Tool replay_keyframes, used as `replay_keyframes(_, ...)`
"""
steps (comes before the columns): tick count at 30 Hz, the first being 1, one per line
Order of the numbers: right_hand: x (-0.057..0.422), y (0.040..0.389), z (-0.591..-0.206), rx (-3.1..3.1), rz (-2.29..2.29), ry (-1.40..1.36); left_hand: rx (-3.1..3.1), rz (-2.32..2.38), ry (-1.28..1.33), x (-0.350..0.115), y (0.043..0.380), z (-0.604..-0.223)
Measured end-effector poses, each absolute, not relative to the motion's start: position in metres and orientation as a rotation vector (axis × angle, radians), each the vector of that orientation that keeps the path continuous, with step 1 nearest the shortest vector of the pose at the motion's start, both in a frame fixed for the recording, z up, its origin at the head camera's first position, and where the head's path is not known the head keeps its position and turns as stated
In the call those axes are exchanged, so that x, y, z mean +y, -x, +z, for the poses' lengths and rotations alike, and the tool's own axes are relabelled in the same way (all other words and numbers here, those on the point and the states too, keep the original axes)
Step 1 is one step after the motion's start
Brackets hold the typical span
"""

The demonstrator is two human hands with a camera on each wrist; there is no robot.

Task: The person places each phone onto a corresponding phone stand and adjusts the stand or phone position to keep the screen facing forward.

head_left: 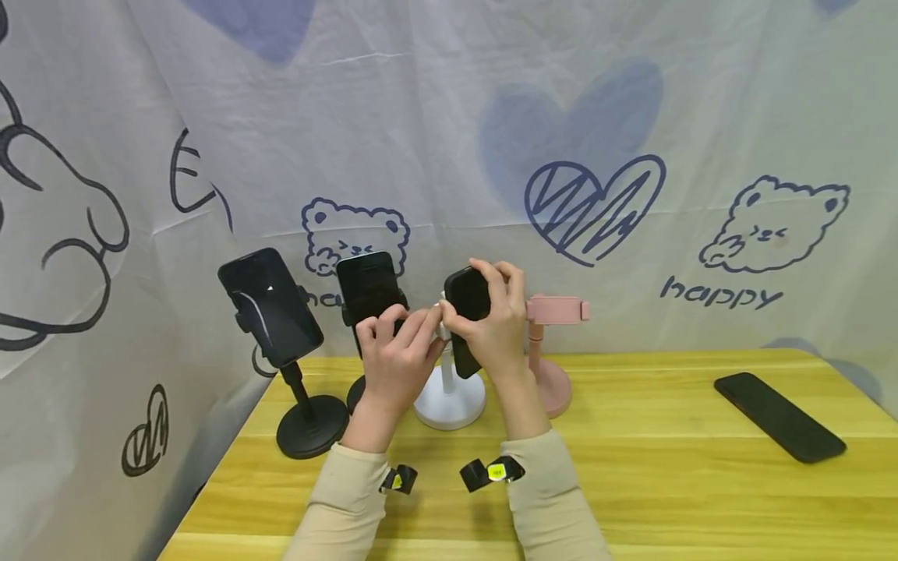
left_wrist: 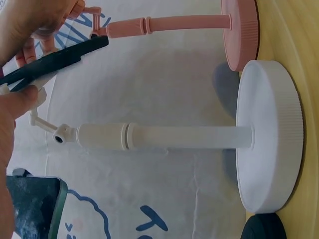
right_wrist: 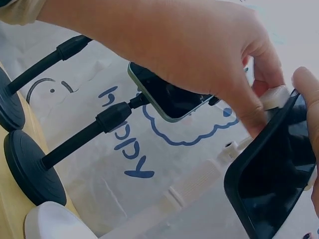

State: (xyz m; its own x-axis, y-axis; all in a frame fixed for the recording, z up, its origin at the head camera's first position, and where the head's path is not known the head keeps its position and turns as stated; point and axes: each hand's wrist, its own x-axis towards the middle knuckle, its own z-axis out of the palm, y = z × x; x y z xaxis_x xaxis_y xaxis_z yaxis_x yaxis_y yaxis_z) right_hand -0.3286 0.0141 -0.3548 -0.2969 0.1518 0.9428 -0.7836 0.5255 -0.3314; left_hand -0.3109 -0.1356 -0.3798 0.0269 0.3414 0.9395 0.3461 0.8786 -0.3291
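My right hand [head_left: 498,331] grips a black phone [head_left: 464,290] by its edges, tilted upright at the head of a white phone stand [head_left: 449,409]. My left hand [head_left: 396,354] pinches the stand's white clamp [right_wrist: 275,97] at the phone's left edge. In the left wrist view the phone [left_wrist: 60,59] lies against the clamp, above the jointed neck [left_wrist: 62,133] of the stand. Fingers partly hide the clamp in the head view.
Two black stands at the left bear phones, one far left [head_left: 270,304] and one behind my left hand [head_left: 368,284]. A pink stand [head_left: 557,310] with a bare clamp stands right of my right hand. Another black phone [head_left: 780,417] lies on the wooden table [head_left: 652,483] at right.
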Motion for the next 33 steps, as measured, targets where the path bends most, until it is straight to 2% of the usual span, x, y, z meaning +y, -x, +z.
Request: replay_keyframes(33,0.001,0.319,-0.353,-1.77,0.94,-0.35,-1.696,-0.148,0.598,-0.142,0.313,-0.379)
